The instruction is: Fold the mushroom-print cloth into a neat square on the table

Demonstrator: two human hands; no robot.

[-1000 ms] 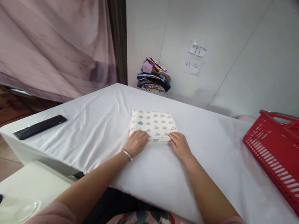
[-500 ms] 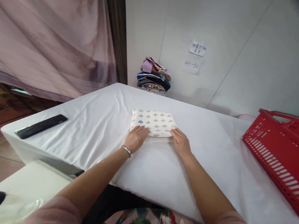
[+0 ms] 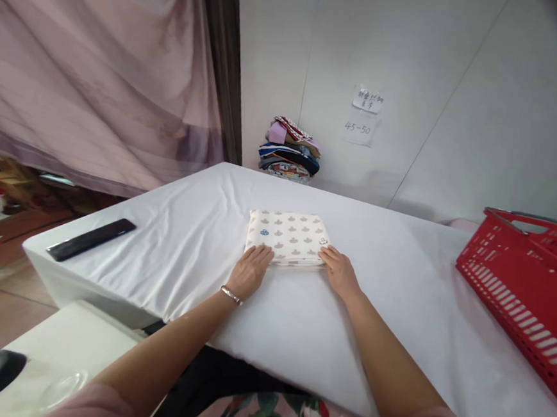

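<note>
A folded cream cloth [image 3: 288, 236] with small grey and blue prints lies on the white-covered table [image 3: 189, 241]. My left hand [image 3: 249, 272], with a bracelet at the wrist, rests flat at the cloth's near left corner, fingers stretched out and touching its edge. My right hand [image 3: 339, 271] lies flat at the near right corner, fingertips on the cloth's edge. Neither hand grips anything.
A red plastic basket [image 3: 537, 304] stands at the right edge of the table. A black flat bar [image 3: 90, 239] lies at the far left. A stack of folded colourful clothes [image 3: 288, 150] sits against the wall under paper notes [image 3: 362, 112]. A curtain hangs at the left.
Both hands went from pinching the cloth's near edge to lying flat with fingers out. The view shifted slightly; the cloth stayed in place.
</note>
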